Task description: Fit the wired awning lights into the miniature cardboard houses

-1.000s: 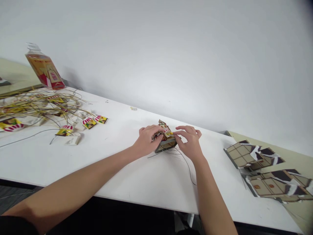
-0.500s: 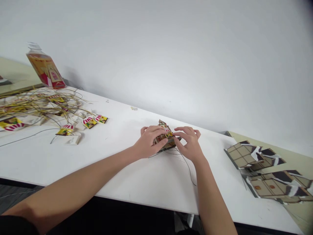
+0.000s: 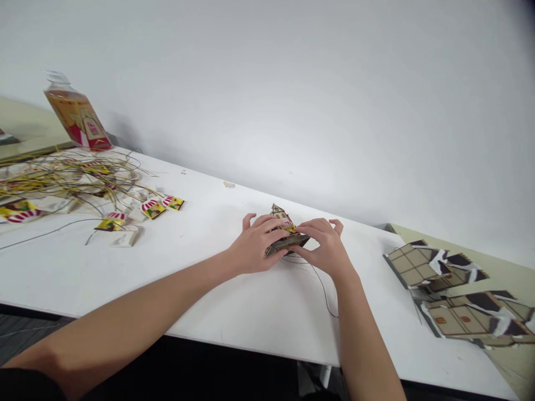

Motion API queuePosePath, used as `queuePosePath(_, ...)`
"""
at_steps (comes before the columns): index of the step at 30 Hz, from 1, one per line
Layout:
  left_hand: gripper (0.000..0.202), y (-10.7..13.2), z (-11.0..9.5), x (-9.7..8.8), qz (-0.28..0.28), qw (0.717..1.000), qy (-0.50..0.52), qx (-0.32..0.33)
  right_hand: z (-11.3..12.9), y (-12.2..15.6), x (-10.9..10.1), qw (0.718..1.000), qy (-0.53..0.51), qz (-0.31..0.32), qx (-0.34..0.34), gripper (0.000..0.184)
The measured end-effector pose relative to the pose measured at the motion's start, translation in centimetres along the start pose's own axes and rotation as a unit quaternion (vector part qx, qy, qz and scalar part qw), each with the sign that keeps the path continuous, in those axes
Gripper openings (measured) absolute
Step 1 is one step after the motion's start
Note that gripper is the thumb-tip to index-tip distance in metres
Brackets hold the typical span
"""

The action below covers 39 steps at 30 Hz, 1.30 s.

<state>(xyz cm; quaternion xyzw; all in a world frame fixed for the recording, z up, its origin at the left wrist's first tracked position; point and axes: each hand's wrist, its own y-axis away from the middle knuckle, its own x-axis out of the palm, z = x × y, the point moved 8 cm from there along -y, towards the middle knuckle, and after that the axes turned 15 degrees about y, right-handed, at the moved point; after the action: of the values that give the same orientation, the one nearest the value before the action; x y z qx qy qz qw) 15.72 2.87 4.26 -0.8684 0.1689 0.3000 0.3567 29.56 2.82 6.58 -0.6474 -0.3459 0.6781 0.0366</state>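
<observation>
A miniature house with a decorated front and a red-and-white striped awning is between my hands over the white table. Its dark base edge tilts up toward me. My left hand grips the left side, fingers across the front and thumb at the base. With fingertips by the awning and thumb under the base, my right hand pinches the right side. Thin dark wires trail from below the house onto the table. My fingers hide much of the front.
Several small striped-awning pieces lie at left beside a tangle of yellow and black wires. Behind them stands a bottle of amber liquid. Two more model houses rest at right, near the table end. A wall runs along the back.
The house has been tipped so its base edge faces me more. My left thumb and right thumb have moved down under the base.
</observation>
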Motion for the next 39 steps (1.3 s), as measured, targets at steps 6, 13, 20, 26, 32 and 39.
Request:
queuePosePath(6,0.027,0.0,0.0,0.2,-0.002,1.0,-0.004,0.011,0.3,0.0,0.1,1.0,0.012,0.006,-0.006,0.015)
queuePosePath(13,0.027,0.0,0.0,0.2,-0.002,1.0,-0.01,0.017,0.5,0.0,-0.1,1.0,0.005,-0.006,-0.013,0.016)
queuePosePath(20,0.026,-0.1,0.0,0.3,-0.002,1.0,-0.02,0.018,0.6,0.0,0.4,1.0,0.012,0.002,-0.015,0.01)
queuePosePath(26,0.024,-0.3,0.1,0.3,-0.001,1.0,-0.013,0.009,0.8,-0.2,0.5,1.0,0.013,-0.007,-0.018,0.013)
queuePosePath(32,0.022,-0.4,0.2,0.1,0.001,1.0,-0.003,-0.002,1.0,-0.4,0.8,1.0,0.002,0.009,-0.018,0.01)
queuePosePath(39,0.021,-0.5,0.7,0.0,0.001,0.998,0.045,-0.044,0.8,-0.4,1.1,1.0,-0.02,0.02,0.007,0.011)
